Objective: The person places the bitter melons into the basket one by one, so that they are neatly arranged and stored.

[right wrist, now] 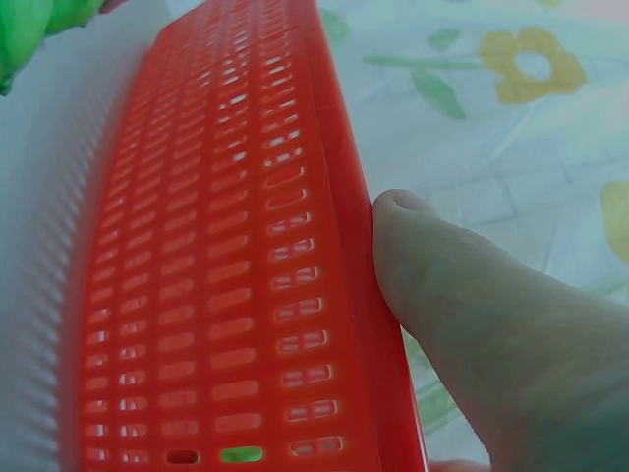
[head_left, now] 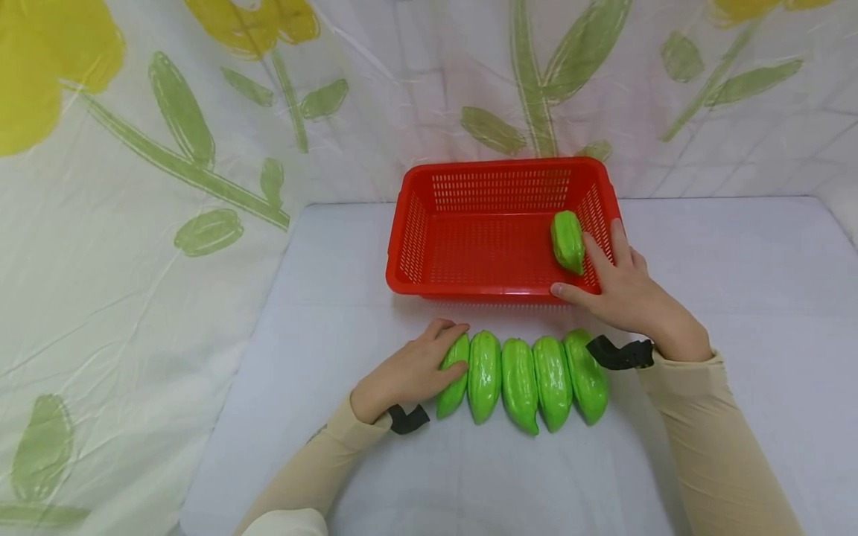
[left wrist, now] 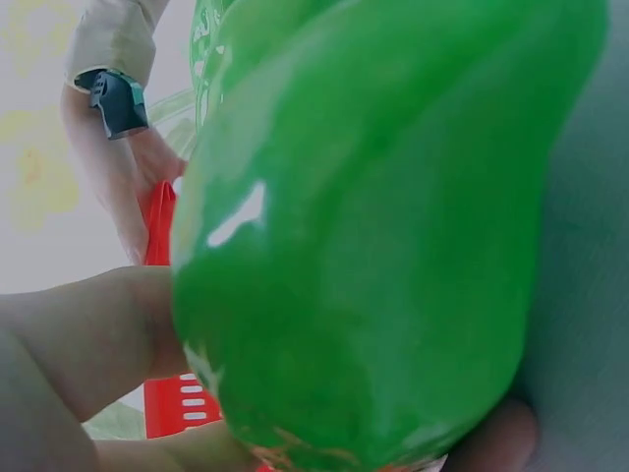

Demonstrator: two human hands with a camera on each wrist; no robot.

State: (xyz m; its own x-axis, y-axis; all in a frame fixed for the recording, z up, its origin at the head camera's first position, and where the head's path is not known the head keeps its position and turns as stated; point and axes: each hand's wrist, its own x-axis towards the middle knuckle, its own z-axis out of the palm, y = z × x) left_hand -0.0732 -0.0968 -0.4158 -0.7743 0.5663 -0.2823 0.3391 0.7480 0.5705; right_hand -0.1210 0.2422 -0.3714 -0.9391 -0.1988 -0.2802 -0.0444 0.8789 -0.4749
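Note:
Glossy, elongated green fruits stand side by side in a row on the table; their exact kind is unclear. My left hand (head_left: 418,366) grips the leftmost green fruit (head_left: 453,387), thumb and fingers around it. Close up in the left wrist view, that fruit (left wrist: 364,236) fills most of the picture. Another green fruit (head_left: 567,242) lies inside the red basket (head_left: 469,289), at its right end. Beside it is my right hand (head_left: 626,294), fingers spread over the basket's right front corner. In the right wrist view, the thumb (right wrist: 462,265) touches the rim.
The perforated red basket stands behind the row, near the table's back edge. Several more fruits (head_left: 519,383) lie right of the gripped one. White cloth (head_left: 375,97) with printed flowers hangs behind and at the left. A white cover (head_left: 737,298) lies over the table.

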